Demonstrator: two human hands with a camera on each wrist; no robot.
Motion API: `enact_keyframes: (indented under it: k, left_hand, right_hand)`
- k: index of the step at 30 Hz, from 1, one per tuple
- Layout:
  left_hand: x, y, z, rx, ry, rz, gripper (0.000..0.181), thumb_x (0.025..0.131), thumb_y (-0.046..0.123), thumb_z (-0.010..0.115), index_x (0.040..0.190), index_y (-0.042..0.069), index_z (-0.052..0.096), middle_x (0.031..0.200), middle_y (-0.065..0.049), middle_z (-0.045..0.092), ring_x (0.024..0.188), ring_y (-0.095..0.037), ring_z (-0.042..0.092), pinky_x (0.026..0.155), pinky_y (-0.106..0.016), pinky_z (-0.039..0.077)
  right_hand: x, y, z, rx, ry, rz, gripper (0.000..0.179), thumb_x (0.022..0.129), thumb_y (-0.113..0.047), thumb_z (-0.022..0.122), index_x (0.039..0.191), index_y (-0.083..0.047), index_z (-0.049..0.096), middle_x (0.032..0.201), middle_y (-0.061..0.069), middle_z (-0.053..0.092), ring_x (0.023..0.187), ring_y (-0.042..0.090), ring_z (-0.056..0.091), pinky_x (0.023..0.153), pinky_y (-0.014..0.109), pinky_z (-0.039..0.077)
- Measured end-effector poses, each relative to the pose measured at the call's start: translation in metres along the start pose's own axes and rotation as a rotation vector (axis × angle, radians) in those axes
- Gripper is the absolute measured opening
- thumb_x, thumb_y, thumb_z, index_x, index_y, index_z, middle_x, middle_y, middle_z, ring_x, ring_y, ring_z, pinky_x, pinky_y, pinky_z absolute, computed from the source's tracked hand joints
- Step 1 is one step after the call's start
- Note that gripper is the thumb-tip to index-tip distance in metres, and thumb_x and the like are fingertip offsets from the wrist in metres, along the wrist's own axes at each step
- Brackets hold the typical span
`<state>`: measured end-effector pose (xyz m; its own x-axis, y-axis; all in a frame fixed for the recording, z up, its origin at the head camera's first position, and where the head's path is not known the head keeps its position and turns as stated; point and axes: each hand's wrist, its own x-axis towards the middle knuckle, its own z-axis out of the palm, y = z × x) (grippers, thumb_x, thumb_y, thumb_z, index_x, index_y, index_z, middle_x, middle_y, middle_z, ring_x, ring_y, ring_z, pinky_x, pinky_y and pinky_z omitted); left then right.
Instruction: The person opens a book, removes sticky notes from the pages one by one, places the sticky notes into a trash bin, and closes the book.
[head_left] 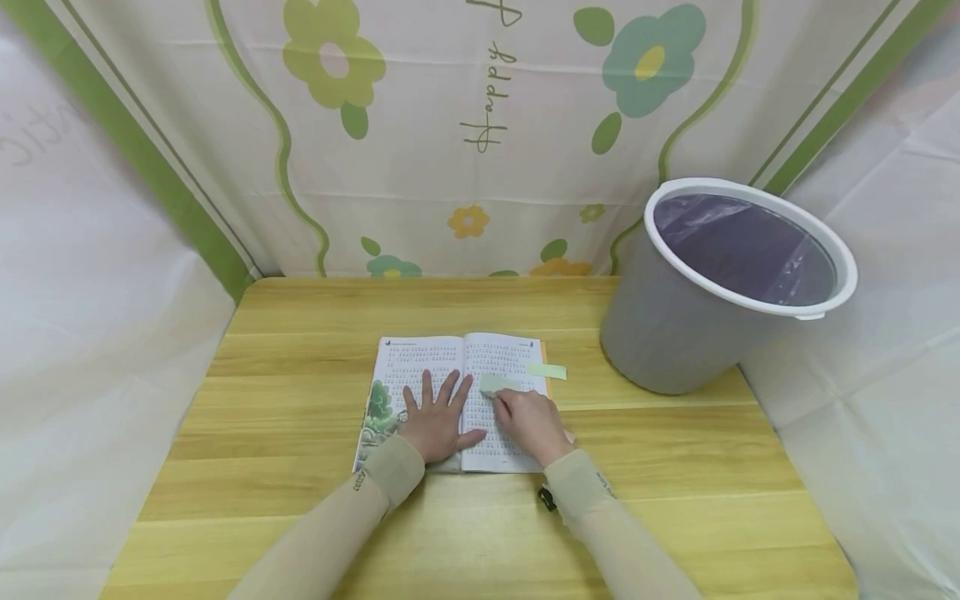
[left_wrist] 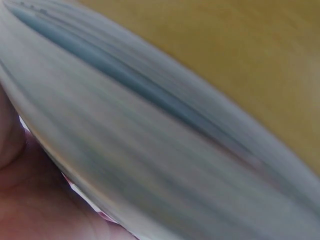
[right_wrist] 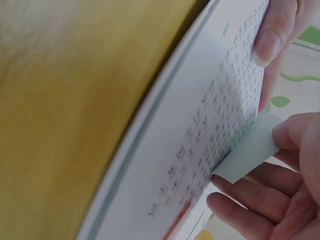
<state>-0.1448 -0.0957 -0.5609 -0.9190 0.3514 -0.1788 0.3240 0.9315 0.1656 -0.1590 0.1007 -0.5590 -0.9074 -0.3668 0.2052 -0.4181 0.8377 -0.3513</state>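
An open book [head_left: 495, 454] with printed pages lies on the table, a green illustration on its left page. My left hand [head_left: 438, 423] rests on it with spread fingers, its thumb reaching across the fold onto the right page. Over that right page, my right hand [head_left: 534, 423] pinches a pale green sticky note [right_wrist: 250, 150] between thumb and fingers. Another light green strip [head_left: 553, 371] sticks out past the book's right edge. The left wrist view is filled by the blurred page edges [left_wrist: 125, 130], with part of the left hand at its lower left.
A grey bin [head_left: 660, 325] with a white rim and a dark liner stands at the back right of the wooden table [head_left: 300, 400]. Behind the table hangs a flowered curtain [head_left: 420, 167]. White cloth lines both sides.
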Motion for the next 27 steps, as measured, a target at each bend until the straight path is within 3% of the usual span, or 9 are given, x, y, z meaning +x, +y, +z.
enact_keyframes:
  k: [9,27]
  left_hand:
    - [0.003,-0.005,0.013,-0.009,0.002,0.0,0.096,0.09,0.076,0.041,0.161,0.019,0.011,0.165,-0.012,0.013,0.143,-0.057,0.001,0.102,-0.08,0.012]
    - [0.012,-0.008,0.016,0.002,-0.008,-0.005,0.097,0.09,0.077,0.039,0.161,0.022,0.004,0.166,-0.01,0.005,0.143,-0.054,-0.008,0.103,-0.079,0.005]
  right_hand:
    - [0.0,0.005,0.007,0.043,-0.037,0.036,0.02,0.099,-0.022,0.059,0.104,-0.012,0.077,0.08,0.002,0.074,0.05,0.005,0.049,0.053,0.027,0.045]
    - [0.003,0.008,0.007,0.087,0.04,0.032,0.018,0.098,-0.018,0.062,0.1,-0.011,0.077,0.077,0.004,0.073,0.05,0.009,0.048,0.051,0.029,0.043]
